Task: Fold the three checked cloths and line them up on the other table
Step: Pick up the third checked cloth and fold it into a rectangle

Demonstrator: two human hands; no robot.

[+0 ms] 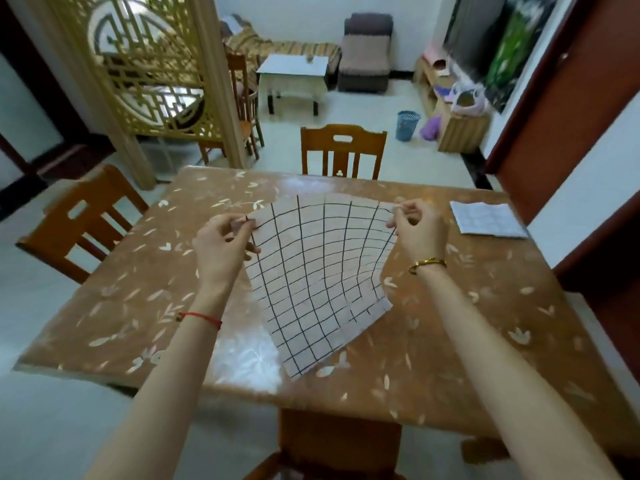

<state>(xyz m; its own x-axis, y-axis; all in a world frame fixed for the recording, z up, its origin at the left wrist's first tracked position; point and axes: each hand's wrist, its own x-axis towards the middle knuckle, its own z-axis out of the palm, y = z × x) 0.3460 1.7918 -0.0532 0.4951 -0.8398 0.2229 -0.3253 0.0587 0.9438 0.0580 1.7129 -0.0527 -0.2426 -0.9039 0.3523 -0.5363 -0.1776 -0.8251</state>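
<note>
A white cloth with black checks point(317, 278) is held up over the brown flowered table point(138, 306). My left hand point(223, 247) pinches its upper left corner and my right hand point(417, 230) pinches its upper right corner. The cloth hangs toward me, its lower edge reaching down to the table top. A second checked cloth point(486, 218), folded into a small rectangle, lies flat at the table's far right. A small white table point(294, 72) stands far back in the room.
Wooden chairs stand at the far side point(343, 150), the left side point(86, 220) and the near side point(311, 445) of the table. A blue bin point(408, 124) sits on the floor beyond. A gold lattice screen point(145, 64) rises at the back left.
</note>
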